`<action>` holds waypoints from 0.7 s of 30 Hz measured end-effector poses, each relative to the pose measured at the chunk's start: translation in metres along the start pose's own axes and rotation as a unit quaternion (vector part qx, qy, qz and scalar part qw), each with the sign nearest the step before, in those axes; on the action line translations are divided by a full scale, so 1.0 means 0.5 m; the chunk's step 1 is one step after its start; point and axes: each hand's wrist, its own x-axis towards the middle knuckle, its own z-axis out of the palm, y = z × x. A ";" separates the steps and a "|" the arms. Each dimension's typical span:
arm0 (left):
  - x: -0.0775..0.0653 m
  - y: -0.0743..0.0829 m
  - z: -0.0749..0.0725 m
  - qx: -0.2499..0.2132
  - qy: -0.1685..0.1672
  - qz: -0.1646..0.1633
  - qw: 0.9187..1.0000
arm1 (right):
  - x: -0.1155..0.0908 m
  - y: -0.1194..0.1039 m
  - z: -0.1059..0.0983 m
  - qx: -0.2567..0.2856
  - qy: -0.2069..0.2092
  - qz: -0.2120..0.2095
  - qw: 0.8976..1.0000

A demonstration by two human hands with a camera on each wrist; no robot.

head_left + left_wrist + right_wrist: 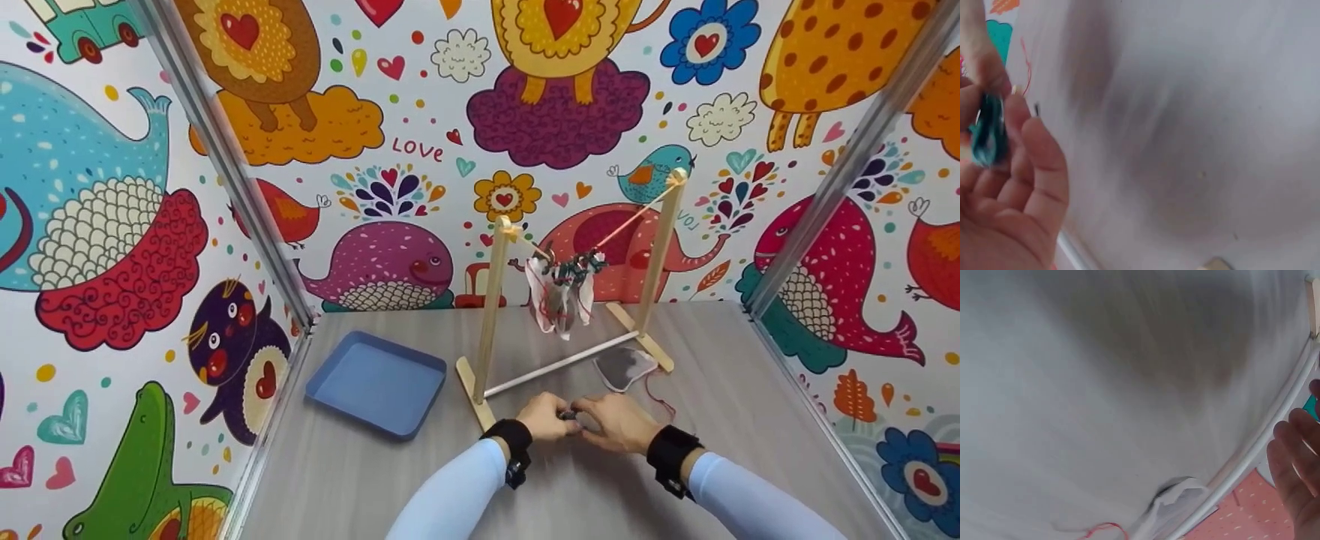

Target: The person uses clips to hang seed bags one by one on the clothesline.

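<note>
In the head view my left hand (547, 417) and right hand (622, 424) meet above the table, in front of a wooden stand. Between their fingertips is a small dark-green looped thing (991, 132). My left fingers curl round it in the left wrist view, and my right fingertips pinch its top end. Its exact kind cannot be told. Several white-edged grey pieces (566, 304) with red threads and dark-green bits hang from the cord of the stand (491, 315). Behind my right hand lies a grey piece with a white edge (626, 367), its red string (664, 401) trailing right.
To the left is a shallow blue tray (375, 382). A white rod (562, 364) joins the stand's wooden feet, low over the grey table (337, 480). Printed panels in metal frames (225, 165) close off the back and sides.
</note>
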 end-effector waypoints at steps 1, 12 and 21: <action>0.002 -0.009 0.000 0.009 -0.005 0.002 1.000 | 0.003 -0.003 -0.002 -0.004 -0.005 -0.008 1.000; -0.170 0.140 -0.178 -0.088 0.001 -0.075 0.993 | 0.033 0.036 -0.001 0.039 -0.022 0.073 0.996; -0.209 0.136 -0.207 -0.055 0.010 -0.098 0.994 | 0.012 0.136 0.028 0.039 -0.096 0.253 0.962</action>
